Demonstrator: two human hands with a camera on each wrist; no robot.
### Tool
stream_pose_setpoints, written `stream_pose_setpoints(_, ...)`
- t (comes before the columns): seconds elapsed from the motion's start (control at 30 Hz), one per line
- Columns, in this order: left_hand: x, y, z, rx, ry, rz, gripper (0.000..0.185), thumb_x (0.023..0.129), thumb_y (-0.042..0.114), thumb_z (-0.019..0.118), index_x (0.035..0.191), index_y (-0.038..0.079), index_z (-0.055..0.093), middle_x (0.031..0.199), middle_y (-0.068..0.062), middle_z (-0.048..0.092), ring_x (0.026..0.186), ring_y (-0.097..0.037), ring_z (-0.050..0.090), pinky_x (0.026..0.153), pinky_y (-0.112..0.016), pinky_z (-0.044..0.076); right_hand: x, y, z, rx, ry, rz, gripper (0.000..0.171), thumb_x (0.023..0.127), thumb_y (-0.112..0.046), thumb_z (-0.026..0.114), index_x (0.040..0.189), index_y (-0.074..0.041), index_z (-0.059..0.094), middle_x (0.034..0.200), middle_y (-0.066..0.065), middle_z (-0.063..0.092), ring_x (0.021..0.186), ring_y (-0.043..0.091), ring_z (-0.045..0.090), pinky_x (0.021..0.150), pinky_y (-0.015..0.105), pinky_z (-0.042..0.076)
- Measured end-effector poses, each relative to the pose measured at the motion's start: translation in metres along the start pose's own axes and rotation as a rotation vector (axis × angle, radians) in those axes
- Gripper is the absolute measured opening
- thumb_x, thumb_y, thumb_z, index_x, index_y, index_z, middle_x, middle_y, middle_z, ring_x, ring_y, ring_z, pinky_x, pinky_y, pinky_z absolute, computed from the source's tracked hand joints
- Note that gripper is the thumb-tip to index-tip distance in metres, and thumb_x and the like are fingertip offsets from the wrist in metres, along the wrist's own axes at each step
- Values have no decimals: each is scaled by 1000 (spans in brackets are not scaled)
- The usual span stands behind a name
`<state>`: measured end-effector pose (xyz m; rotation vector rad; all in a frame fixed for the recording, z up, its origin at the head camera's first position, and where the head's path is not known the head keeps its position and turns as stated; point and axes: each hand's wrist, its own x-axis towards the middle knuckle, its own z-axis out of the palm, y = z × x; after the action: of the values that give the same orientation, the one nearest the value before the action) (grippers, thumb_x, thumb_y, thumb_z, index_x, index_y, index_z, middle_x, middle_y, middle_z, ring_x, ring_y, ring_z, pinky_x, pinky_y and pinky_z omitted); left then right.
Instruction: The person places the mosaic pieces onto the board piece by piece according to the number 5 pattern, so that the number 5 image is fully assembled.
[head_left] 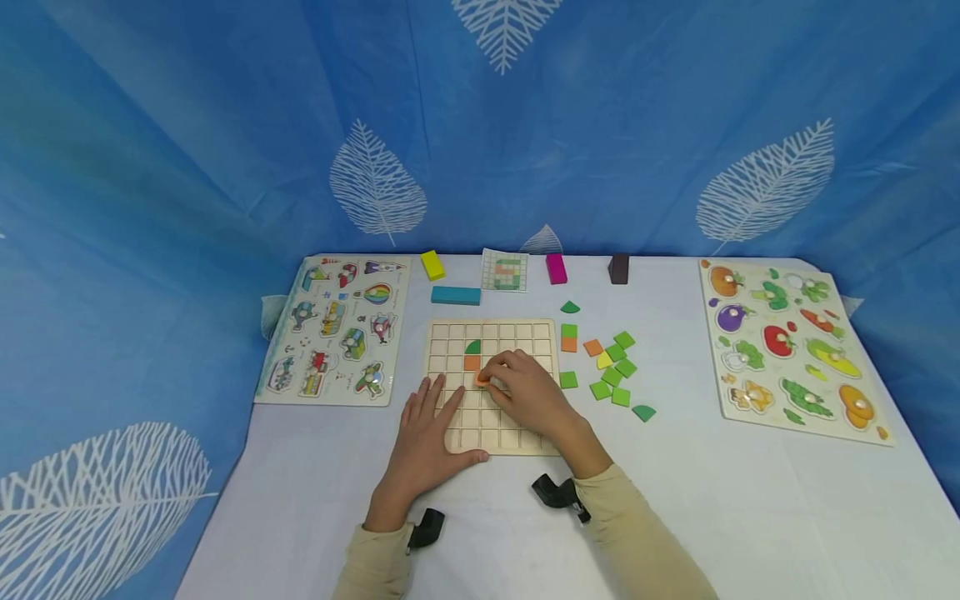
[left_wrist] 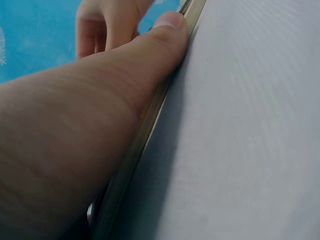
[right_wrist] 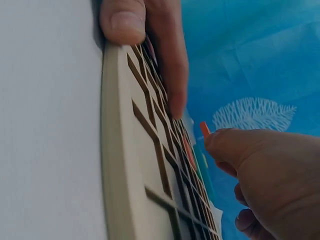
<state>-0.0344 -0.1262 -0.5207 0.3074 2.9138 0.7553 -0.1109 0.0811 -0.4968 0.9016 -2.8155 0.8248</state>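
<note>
A pale wooden grid board [head_left: 471, 437] lies on the white table. My left hand [head_left: 427, 437] rests at its left front corner with fingers spread and the thumb along the front edge; the left wrist view shows that thumb [left_wrist: 160, 37] against the rim. My right hand [head_left: 531, 396] pinches an orange tile [right_wrist: 205, 129] between thumb and fingers, just over the grid. On the board, a green quarter-round tile [head_left: 473, 347] sits directly behind an orange square tile [head_left: 472, 363]. The right hand covers part of the grid's right side.
Loose green, orange and yellow tiles [head_left: 620, 397] lie right of the board. Behind it are a pattern card [head_left: 505, 271] and yellow, blue [head_left: 456, 296], magenta and dark blocks. A vehicle puzzle [head_left: 397, 333] stands left, a vegetable puzzle [head_left: 806, 350] right.
</note>
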Motion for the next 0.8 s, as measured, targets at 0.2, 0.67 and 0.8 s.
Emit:
stream_pose_setpoints(0.2,0,-1,0,1,10,22,107,73,70,79,159,20,39,171,-12,18,160,-34,8,126,-60,15,7,-7,13,-37,-13,2,10,95,-22,74,104,-18,76,112,0,69,105,20,64,95,39,55)
stream_pose_setpoints(0.67,-2,2,-3,-15,9,19,105,74,69,79,158,17,41,171,-13,19,160,-36,8,126,-61,15,9,-10,20,-90,-11,-15,13,96,-22,72,105,-18,80,113,-2,72,103,19,65,93,37,55)
stream_pose_setpoints(0.8,-2,1,-3,-11,11,18,105,74,69,79,158,17,41,171,-13,19,160,-35,8,126,-61,15,9,-11,21,-109,-26,-6,16,96,-22,72,109,-18,81,114,-4,73,105,18,65,93,37,55)
